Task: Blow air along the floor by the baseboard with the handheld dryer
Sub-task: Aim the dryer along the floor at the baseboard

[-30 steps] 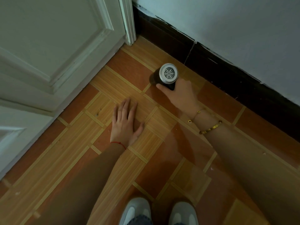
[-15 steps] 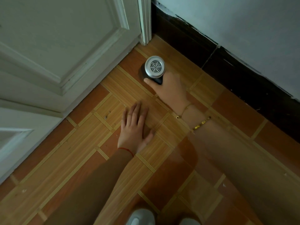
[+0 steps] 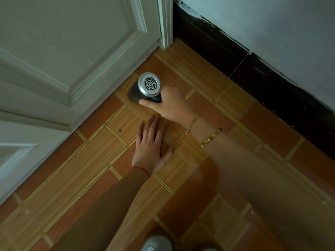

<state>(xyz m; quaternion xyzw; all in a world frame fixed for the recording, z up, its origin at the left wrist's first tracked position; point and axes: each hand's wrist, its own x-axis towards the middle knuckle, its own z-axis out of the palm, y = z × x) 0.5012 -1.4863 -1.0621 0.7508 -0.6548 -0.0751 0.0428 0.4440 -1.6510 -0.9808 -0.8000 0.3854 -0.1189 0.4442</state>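
Note:
The handheld dryer (image 3: 149, 86) is black with a silver round grille facing up at me. Its nozzle end points down at the tiled floor (image 3: 101, 160), close to the bottom edge of the white door. My right hand (image 3: 168, 104) grips its body from the right. My left hand (image 3: 151, 145) lies flat on the floor, palm down and fingers spread, just below the right hand. The dark baseboard (image 3: 268, 82) runs along the wall to the right, apart from the dryer.
A white panelled door (image 3: 68, 51) fills the upper left, its frame (image 3: 165, 24) meeting the baseboard at the corner. The pale wall (image 3: 281, 20) rises above the baseboard. The toe of a light shoe (image 3: 155, 243) shows at the bottom edge.
My right hand has carried the dryer leftward, away from the baseboard and toward the door's bottom edge. My left hand stays flat on the floor.

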